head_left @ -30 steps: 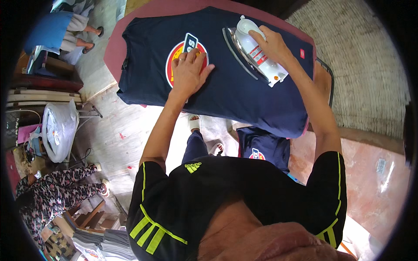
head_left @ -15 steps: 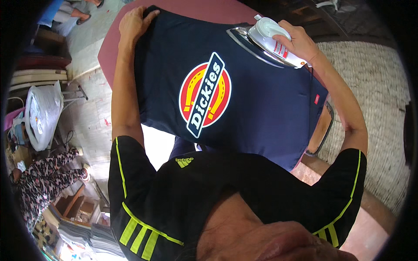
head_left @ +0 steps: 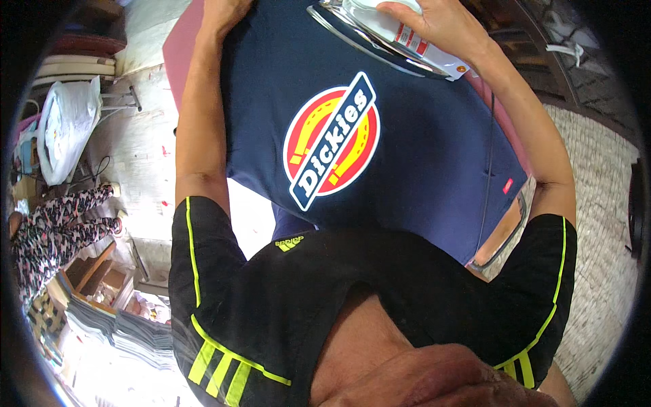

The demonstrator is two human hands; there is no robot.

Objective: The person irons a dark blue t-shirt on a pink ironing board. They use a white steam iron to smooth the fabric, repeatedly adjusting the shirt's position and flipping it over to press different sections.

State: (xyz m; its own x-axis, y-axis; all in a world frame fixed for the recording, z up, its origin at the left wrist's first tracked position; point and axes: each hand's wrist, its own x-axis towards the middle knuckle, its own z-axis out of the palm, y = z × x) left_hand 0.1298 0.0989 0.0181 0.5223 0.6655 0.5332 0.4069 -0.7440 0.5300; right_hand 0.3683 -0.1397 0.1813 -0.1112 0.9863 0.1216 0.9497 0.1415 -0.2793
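One shirt (head_left: 434, 142) seems mid-ironing: the right hand (head_left: 449, 30) curls fingers round the iron (head_left: 410, 41); the left hand (head_left: 229, 9), finger state unclear, should next smooth cloth.

White iron (head_left: 400, 42) on navy shirt (head_left: 430, 149)

Patterned trousers (head_left: 62, 213) show near clear plastic wrapping (head_left: 73, 122)

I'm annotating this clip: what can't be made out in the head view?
Head view:
- Left hand: most fingers cut off by top edge.
- Iron: upper part cut off there too.
- Dark garment: near edge partly hidden by black shirt.
- Patterned trousers: wearer's upper body lost in dark rim.
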